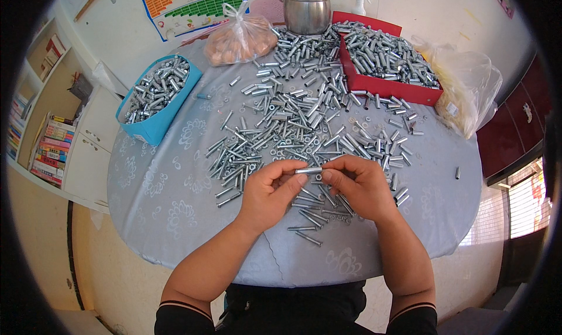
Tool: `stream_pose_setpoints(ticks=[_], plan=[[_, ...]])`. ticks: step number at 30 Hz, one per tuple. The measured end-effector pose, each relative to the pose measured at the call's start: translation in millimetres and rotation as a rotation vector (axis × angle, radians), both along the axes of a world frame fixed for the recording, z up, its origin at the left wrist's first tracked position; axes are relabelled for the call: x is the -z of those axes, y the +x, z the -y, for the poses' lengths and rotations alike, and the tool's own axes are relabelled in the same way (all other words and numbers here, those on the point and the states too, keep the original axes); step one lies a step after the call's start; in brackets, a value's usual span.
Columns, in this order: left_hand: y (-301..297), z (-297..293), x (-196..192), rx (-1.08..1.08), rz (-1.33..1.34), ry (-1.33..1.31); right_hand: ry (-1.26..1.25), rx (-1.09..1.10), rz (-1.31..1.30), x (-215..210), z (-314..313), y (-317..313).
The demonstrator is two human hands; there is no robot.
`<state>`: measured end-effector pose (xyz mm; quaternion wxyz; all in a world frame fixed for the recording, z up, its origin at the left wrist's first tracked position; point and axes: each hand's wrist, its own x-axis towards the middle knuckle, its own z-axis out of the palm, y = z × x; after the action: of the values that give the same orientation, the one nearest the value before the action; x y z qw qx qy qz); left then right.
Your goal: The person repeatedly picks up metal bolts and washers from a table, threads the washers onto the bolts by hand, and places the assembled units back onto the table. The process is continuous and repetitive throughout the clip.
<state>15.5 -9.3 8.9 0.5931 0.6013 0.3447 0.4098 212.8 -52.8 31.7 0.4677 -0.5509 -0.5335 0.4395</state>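
- Hands: my left hand and my right hand are both engaged, near the centre of the frame, gripping one small, silver-coloured metal cylinder between them.
- Grip: my left thumb and fingers pinch its left end; my right fingertips are closed at its right end. The piece lies nearly level, above the loose hardware.
- Support: a rounded tabletop under a grey cloth with pale floral patterns fills the middle of the frame.
- Centre: a spread heap of silver metal bolts and sleeves extends from just beyond my hands toward the top; small hex nuts and washers are mixed in.
- Lower centre: several long bolts lie loose between my forearms.
- Upper left: a light-blue oblong box is filled with metal pieces.
- Upper right: a red rectangular box is heaped with metal sleeves; a clear plastic bag with yellowish contents is just beside it.
- Top: a knotted clear bag of brownish rounded items is near a lidded steel pot.
- Right: one lone metal sleeve lies well apart.
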Motion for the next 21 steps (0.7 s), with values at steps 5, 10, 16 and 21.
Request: stream_pose_setpoints(ticks=[5, 10, 16, 21], plan=[[0.8, -0.2, 2.7, -0.03, 0.074, -0.034, -0.012, 0.007, 0.013, 1.3, -1.3, 1.6], [-1.7, -6.4, 2.5, -0.16, 0.108, -0.036, 0.03, 0.133, 0.114, 0.7, -3.2, 11.7], [-1.6, -6.7, 2.5, -0.166, 0.118, 0.001, 0.236, -0.065, 0.46, -4.8, -3.1, 19.5], [-1.8, -7.2, 3.0, -0.166, 0.129, -0.008, 0.348, -0.125, 0.545, 2.4, -4.8, 21.7]])
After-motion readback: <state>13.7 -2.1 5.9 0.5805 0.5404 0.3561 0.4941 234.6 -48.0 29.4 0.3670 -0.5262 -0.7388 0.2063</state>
